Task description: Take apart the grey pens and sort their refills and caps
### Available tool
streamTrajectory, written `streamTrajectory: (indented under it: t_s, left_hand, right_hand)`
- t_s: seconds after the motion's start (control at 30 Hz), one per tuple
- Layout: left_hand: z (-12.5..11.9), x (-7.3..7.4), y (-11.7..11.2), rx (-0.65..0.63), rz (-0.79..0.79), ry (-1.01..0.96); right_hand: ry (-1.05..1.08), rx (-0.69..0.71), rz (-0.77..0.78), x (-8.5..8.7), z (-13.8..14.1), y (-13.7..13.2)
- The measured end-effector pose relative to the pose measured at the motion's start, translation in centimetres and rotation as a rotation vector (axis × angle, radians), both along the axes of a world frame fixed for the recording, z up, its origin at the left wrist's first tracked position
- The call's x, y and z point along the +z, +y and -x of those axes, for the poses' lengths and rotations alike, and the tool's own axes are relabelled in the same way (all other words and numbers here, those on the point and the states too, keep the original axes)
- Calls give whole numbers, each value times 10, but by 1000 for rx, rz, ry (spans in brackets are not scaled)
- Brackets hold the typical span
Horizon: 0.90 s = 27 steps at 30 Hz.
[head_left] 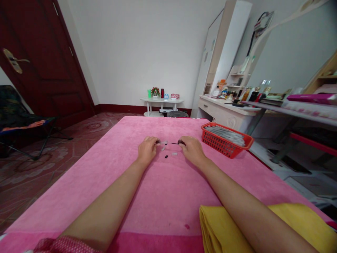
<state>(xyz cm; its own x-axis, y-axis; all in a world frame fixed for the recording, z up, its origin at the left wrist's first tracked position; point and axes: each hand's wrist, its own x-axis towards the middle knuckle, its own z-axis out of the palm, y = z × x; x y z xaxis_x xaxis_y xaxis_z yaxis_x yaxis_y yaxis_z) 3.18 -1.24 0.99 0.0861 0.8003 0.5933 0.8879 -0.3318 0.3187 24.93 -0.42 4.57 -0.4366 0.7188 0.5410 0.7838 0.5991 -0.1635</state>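
Observation:
My left hand (147, 149) is closed, its fingertips pinching a small clear tube-like piece (163, 142) that looks dark at one end. Opposite it, my right hand (192, 149) is closed around a thin dark rod (174, 143), whose narrow tip points left toward the clear piece. A small gap seems to separate the two. On the pink cloth (168, 196) between the hands lie a short black piece (166, 156) and a small clear piece (174, 153). The ends of both held things are hidden inside my fingers.
An orange-red plastic basket (221, 144) full of slender greyish items stands right of my right hand. A folded yellow cloth (213, 225) lies under my right forearm. Farther off are a white side table (161, 100), a dresser (223, 108) and a folding chair (23, 123).

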Motion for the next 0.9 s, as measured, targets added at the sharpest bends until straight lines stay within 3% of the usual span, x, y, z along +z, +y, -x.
streamTrajectory:
  t_s: [0.47,0.7,0.8,0.9]
  left_hand:
    - [-5,2,-3,-133,-4,137]
    - [-8,2,-5,-212,54,225]
    - [-12,1,-5,-210,57,159]
    - [-11,-1,-2,-141,-6,-28]
  right_hand:
    - [-190,7,-31,12,5,-7]
    - [-262,50,-51,7,7,-6]
    - [-201,91,-96,6,9,-11]
    - [-5,117,-244,9,12,-20]
